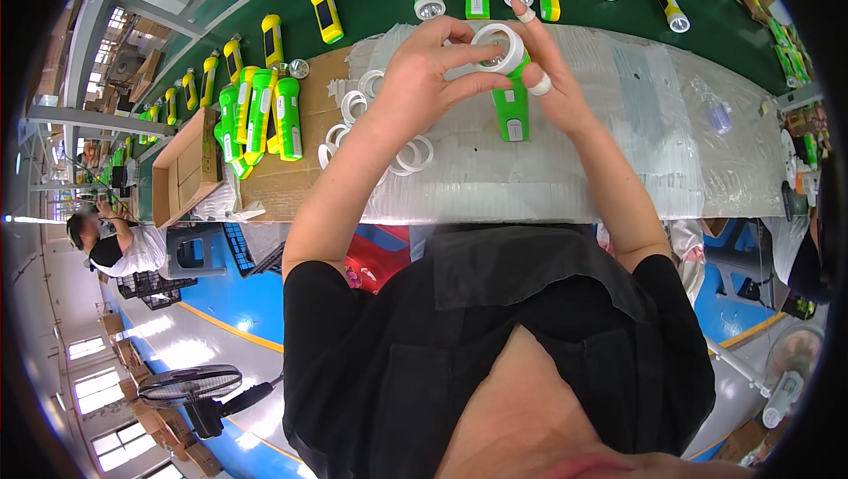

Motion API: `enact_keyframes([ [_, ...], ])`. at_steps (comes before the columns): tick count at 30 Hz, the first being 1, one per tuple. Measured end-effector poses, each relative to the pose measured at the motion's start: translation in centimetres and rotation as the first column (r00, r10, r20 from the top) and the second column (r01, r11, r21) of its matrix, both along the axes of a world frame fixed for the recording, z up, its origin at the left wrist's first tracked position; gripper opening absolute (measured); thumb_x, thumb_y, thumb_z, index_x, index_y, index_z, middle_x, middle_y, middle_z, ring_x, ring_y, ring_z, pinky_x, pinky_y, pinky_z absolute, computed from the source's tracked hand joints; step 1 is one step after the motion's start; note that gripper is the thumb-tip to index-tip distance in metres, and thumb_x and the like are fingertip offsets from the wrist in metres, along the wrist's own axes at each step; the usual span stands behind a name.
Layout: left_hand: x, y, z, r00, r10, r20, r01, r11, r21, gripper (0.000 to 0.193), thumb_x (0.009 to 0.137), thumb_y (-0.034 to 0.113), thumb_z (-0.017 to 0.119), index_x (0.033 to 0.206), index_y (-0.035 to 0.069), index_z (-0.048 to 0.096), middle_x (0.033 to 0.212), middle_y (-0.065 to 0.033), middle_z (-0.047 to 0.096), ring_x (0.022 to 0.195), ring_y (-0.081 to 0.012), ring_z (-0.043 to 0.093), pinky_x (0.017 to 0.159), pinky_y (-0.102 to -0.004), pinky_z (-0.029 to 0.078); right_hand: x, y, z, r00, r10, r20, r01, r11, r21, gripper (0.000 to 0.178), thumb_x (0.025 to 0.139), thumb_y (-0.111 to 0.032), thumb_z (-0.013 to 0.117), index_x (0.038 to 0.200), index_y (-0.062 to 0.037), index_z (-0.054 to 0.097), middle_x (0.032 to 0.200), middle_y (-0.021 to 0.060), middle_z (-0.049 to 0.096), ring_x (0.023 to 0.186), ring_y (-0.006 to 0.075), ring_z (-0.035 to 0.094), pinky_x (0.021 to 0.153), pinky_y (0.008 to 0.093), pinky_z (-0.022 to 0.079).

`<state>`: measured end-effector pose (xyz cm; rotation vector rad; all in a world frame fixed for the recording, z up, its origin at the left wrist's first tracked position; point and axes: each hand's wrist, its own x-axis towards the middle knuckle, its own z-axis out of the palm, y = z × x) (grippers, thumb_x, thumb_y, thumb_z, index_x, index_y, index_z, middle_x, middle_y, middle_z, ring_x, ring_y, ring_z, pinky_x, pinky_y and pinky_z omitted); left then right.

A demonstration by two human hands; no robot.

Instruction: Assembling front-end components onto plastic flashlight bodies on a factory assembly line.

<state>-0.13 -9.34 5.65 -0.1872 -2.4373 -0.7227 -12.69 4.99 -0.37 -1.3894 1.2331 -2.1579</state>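
The green flashlight [511, 99] is held above the table [574, 161], at 12 o'clock in the view. The left hand [433, 68] grasps its white round head from 9 o'clock, fingers curled on the rim. The right hand [552, 82], fingertips taped white, steadies it from 3 o'clock. Its green body with a white strip points toward 6 o'clock. White rings [411, 157] lie at 8 o'clock.

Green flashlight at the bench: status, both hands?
Left hand pinching white ring onto green flashlight head. Right hand steadying it, fingers taped. Loose white rings beside, none blocking.
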Motion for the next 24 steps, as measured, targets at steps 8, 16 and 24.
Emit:
enact_keyframes([
  [8, -1.8, 2.1, -0.3, 0.997, -0.079, 0.007, 0.079, 0.997, 0.019, 0.043, 0.068, 0.027, 0.084, 0.104, 0.012, 0.065, 0.098, -0.0093, 0.062, 0.093, -0.0282, 0.061, 0.075, -0.0375, 0.05, -6.6, 4.3, 7.3, 0.741, 0.158, -0.653, 0.114, 0.929, 0.353, 0.036, 0.075, -0.016, 0.078, 0.106, -0.0039, 0.063, 0.105, 0.0079, 0.064, 0.091, 0.0188, 0.061, 0.079, 0.031, 0.049],
  [16, -3.0, 5.1, -2.3, 0.997, -0.055, 0.061, 0.043, 0.982, 0.186, 0.046, 0.071, 0.021, 0.084, 0.105, 0.008, 0.056, 0.105, -0.0047, 0.067, 0.091, -0.0221, 0.066, 0.078, -0.0331, 0.053, -5.6, 4.1, 12.7, 0.422, 0.527, -0.737, 0.294, 0.69, 0.662, 0.032, 0.072, -0.018, 0.077, 0.092, 0.0001, 0.059, 0.086, 0.0074, 0.055, 0.076, 0.0211, 0.056, 0.066, 0.0319, 0.046],
  [24, -3.0, 5.0, -2.0, 0.993, -0.082, 0.085, 0.061, 0.974, 0.217, 0.04, 0.071, 0.017, 0.084, 0.1, 0.006, 0.059, 0.102, -0.0053, 0.069, 0.09, -0.0204, 0.067, 0.078, -0.0321, 0.053, -4.5, 4.3, 13.3, 0.54, 0.497, -0.68, 0.295, 0.645, 0.705, 0.038, 0.065, -0.011, 0.079, 0.096, -0.0006, 0.06, 0.085, 0.0064, 0.054, 0.076, 0.0213, 0.056, 0.068, 0.0324, 0.049],
])
